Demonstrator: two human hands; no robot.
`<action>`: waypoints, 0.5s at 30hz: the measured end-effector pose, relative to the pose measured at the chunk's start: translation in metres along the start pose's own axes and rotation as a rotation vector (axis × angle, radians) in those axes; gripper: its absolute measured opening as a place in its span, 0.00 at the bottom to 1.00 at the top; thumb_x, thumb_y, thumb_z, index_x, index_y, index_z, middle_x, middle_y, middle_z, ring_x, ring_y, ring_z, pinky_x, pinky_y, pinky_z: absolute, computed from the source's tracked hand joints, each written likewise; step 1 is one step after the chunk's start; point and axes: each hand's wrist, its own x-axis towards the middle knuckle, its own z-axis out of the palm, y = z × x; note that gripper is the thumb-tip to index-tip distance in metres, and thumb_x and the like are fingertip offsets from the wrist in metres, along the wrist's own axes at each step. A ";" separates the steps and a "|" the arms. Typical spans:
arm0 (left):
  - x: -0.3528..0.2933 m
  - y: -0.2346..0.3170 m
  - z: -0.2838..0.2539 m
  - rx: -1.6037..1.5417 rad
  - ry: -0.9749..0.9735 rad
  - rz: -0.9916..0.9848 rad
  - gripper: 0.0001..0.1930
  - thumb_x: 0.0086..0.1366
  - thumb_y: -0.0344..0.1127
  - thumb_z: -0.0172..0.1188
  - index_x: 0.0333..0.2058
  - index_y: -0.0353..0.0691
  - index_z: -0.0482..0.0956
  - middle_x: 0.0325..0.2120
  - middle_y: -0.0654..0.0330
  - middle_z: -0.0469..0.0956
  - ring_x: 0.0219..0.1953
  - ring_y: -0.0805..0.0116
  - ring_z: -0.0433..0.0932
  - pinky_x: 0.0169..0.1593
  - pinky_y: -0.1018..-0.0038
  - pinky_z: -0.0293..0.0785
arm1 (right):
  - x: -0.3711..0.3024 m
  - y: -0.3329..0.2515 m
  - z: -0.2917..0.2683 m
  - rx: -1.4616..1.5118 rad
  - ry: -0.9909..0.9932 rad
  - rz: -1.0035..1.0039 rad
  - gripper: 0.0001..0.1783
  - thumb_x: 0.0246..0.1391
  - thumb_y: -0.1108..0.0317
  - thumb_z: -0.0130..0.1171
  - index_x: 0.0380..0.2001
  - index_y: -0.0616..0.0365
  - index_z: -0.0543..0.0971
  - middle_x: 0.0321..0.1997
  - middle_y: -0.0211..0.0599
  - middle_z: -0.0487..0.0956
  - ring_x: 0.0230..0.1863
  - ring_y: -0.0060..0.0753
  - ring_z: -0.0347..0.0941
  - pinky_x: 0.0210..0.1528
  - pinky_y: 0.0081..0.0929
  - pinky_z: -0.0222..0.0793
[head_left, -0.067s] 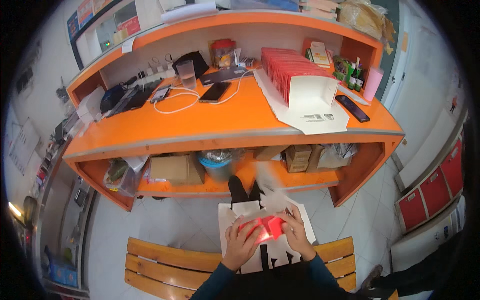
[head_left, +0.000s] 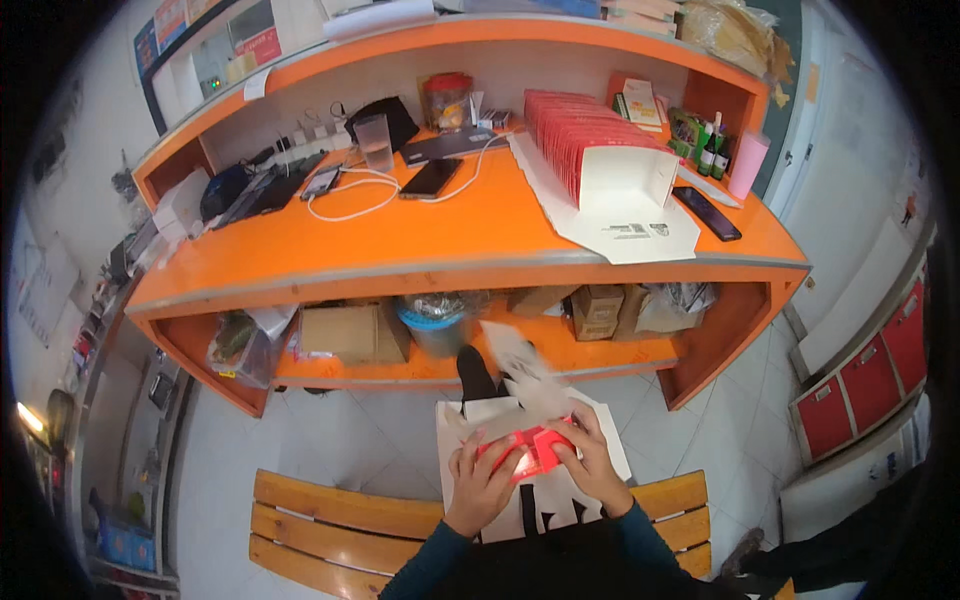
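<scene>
Over my lap, both hands grip a red-and-white card carton, partly folded. My left hand has its fingers closed on the carton's left side. On the right side, my right hand pinches the red panel between thumb and fingers. A white flap sticks out from its far side, blurred by motion. Beneath lies a white cardboard sheet with dark cut-out gaps, spread across my lap. The fingers hide part of the carton's edges.
Ahead stands an orange desk bearing a row of red-and-white cartons, a phone, another phone and a plastic cup. A blue-rimmed bin and cardboard boxes fill its lower shelf. I sit on a wooden bench.
The carton's white flap has swung to the left. My right hand's fingers have shifted slightly on the red panel, while my left hand stays nearly still.
</scene>
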 end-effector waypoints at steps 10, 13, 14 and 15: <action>0.003 -0.012 -0.006 -0.040 0.017 0.058 0.18 0.44 0.28 0.62 0.37 0.51 0.78 0.46 0.65 0.66 0.57 0.47 0.53 0.53 0.53 0.54 | 0.022 -0.010 0.024 -0.048 0.353 0.114 0.09 0.37 0.73 0.64 0.26 0.62 0.79 0.28 0.40 0.77 0.26 0.32 0.70 0.36 0.23 0.66; -0.001 -0.016 -0.006 0.017 -0.029 0.125 0.19 0.43 0.27 0.62 0.37 0.53 0.78 0.48 0.65 0.64 0.58 0.45 0.51 0.57 0.49 0.50 | 0.020 -0.019 0.033 -0.008 0.327 -0.075 0.07 0.41 0.73 0.61 0.28 0.60 0.79 0.38 0.44 0.74 0.34 0.35 0.70 0.41 0.24 0.66; -0.004 -0.017 -0.005 0.048 -0.023 0.153 0.19 0.43 0.26 0.62 0.37 0.53 0.79 0.49 0.65 0.63 0.58 0.45 0.50 0.58 0.48 0.48 | 0.018 -0.017 0.030 0.069 0.265 0.056 0.09 0.42 0.73 0.61 0.30 0.59 0.78 0.40 0.44 0.73 0.37 0.36 0.70 0.42 0.25 0.65; -0.007 -0.016 -0.004 0.026 0.043 0.149 0.20 0.43 0.25 0.63 0.37 0.54 0.78 0.49 0.65 0.62 0.59 0.44 0.49 0.58 0.48 0.47 | 0.013 -0.014 0.023 0.142 0.198 0.188 0.10 0.42 0.72 0.60 0.32 0.58 0.78 0.42 0.44 0.71 0.40 0.38 0.69 0.43 0.26 0.65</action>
